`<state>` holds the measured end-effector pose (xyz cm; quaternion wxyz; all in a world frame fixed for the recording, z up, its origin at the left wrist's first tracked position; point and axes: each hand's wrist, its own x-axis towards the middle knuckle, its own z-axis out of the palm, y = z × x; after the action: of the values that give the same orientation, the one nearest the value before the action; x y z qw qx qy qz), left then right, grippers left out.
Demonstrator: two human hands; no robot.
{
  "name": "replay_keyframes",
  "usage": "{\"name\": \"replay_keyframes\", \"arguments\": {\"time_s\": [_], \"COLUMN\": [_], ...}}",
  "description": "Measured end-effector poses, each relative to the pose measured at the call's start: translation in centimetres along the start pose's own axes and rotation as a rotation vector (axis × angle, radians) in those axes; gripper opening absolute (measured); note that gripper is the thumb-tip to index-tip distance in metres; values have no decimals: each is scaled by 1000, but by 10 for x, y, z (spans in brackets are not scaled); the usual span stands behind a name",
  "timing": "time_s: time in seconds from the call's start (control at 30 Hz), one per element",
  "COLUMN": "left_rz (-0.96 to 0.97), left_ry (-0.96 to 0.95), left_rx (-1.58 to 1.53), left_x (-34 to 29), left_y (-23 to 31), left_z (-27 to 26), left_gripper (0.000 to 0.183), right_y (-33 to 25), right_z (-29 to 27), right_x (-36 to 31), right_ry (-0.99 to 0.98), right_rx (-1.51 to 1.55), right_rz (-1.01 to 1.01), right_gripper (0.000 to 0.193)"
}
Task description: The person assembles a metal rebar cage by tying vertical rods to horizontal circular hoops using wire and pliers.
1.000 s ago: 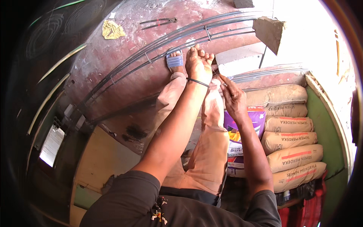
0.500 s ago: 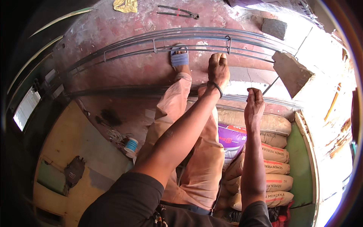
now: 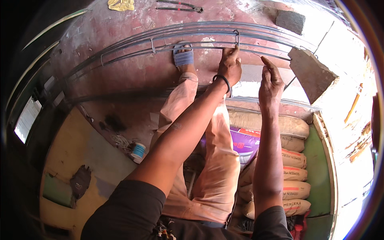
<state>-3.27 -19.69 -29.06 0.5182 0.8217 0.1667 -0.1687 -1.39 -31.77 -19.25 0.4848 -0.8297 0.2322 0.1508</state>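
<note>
Steel reinforcing bars (image 3: 184, 29) run across the floor in a long bundle, with bent rod stirrups (image 3: 152, 45) around them. My left hand (image 3: 231, 69), a black band at its wrist, is closed against the lowest bar, just below a stirrup near the right end. What its fingertips grip is hidden. To its right, my right hand (image 3: 271, 80) is raised, thumb and forefinger pinched on a thin wire (image 3: 256, 53). This wire stretches from the fingertips leftward to the bars by my left hand.
A broken concrete block (image 3: 310, 74) supports the bars' right end; another grey block (image 3: 290, 22) lies behind. Pincers (image 3: 182, 7) and a yellow cloth (image 3: 121, 4) lie beyond the bars. Stacked paper sacks (image 3: 295, 174) stand at right, a white-and-blue tub (image 3: 138, 152) at left. My sandalled foot (image 3: 183, 57) touches the bars.
My right hand has risen toward the bars, and the wire it holds now slants to the left instead of standing upright. My left hand's forefinger has extended up to the stirrup. The view has shifted slightly.
</note>
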Motion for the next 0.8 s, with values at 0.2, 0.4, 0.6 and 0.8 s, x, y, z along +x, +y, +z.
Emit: {"name": "replay_keyframes", "arguments": {"time_s": [0.2, 0.4, 0.6, 0.8], "left_rz": [-156, -333, -107, 201], "left_ry": [201, 213, 477, 292], "left_rx": [-315, -589, -270, 205], "left_x": [-20, -8, -24, 4], "left_y": [-27, -27, 5, 7], "left_z": [9, 24, -4, -22], "left_gripper": [31, 28, 26, 23], "right_y": [-27, 13, 27, 69], "right_z": [5, 12, 9, 3], "right_x": [32, 42, -2, -82], "right_ry": [-54, -107, 34, 275], "right_rx": [-301, -257, 154, 108], "right_rz": [-34, -66, 223, 356], "right_gripper": [30, 29, 30, 24]}}
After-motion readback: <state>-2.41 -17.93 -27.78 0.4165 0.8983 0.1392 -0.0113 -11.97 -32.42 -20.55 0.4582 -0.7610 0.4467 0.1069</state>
